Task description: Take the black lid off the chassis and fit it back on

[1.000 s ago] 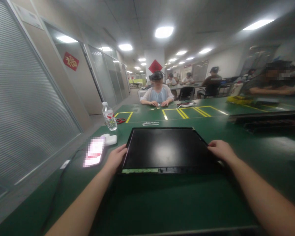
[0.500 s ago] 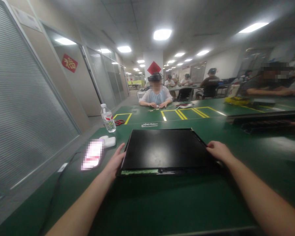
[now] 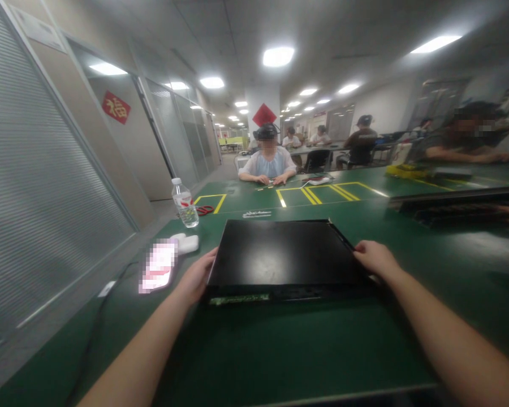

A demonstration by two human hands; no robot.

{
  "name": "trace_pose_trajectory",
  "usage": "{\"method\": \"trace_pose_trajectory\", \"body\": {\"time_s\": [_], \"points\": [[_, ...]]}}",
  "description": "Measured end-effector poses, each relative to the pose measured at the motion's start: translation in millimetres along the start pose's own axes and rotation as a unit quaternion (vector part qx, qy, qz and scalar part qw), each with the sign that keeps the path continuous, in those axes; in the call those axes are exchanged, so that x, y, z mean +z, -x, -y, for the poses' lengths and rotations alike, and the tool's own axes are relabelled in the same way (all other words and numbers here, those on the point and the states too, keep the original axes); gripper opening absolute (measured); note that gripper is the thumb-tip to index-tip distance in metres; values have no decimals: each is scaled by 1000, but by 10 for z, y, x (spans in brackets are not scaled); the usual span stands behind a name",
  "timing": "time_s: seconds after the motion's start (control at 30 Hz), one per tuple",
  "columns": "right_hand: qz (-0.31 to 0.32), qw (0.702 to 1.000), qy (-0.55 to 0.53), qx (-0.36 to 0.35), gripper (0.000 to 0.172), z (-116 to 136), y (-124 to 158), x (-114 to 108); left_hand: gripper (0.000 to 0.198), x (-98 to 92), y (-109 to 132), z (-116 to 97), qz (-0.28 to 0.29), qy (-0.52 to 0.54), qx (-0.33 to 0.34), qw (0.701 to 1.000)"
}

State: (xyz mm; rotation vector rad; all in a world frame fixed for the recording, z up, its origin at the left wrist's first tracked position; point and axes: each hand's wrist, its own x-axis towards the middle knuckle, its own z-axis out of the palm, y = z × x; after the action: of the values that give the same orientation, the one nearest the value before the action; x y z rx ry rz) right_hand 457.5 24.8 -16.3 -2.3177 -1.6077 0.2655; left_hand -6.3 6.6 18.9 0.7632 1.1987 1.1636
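A black, rectangular display panel [image 3: 280,253] lies face up in front of me, with a strip of green circuit board [image 3: 240,299] along its near edge. My left hand [image 3: 198,274] grips the panel's left edge, its thumb against the side and its other fingers partly hidden beneath. On the opposite edge, my right hand [image 3: 375,257] is closed, fingertips curled at the rim. Whether the panel rests fully on the green table [image 3: 288,350] or is slightly raised, I cannot tell.
To the left are a lit phone [image 3: 158,265], a white case [image 3: 188,243], a water bottle [image 3: 184,203] and red-handled scissors [image 3: 205,210]. A dark cable [image 3: 94,333] runs down the left side. Across the table sits a person [image 3: 268,161]; a long black part [image 3: 453,206] lies right.
My left thumb has come down onto the panel's left edge. The panel's near side looks slightly changed in tilt, showing less green board. My right hand keeps its grip.
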Motion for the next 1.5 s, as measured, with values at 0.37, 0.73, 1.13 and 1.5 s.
{"method": "trace_pose_trajectory", "body": {"time_s": [0.37,0.73,1.13,1.5], "points": [[-13,1000,16,-6,22,4,9,12,71,-63,27,34,57,-59,46,996],[-7,1000,8,6,23,-6,-18,26,64,-4,126,-15,66,-12,72,995],[-35,992,-118,1,42,-34,-82,85,77,58,182,3,111,33,109,987],[49,779,-625,31,28,136,134,-155,69,-22,150,-59,55,44,122,990]]}}
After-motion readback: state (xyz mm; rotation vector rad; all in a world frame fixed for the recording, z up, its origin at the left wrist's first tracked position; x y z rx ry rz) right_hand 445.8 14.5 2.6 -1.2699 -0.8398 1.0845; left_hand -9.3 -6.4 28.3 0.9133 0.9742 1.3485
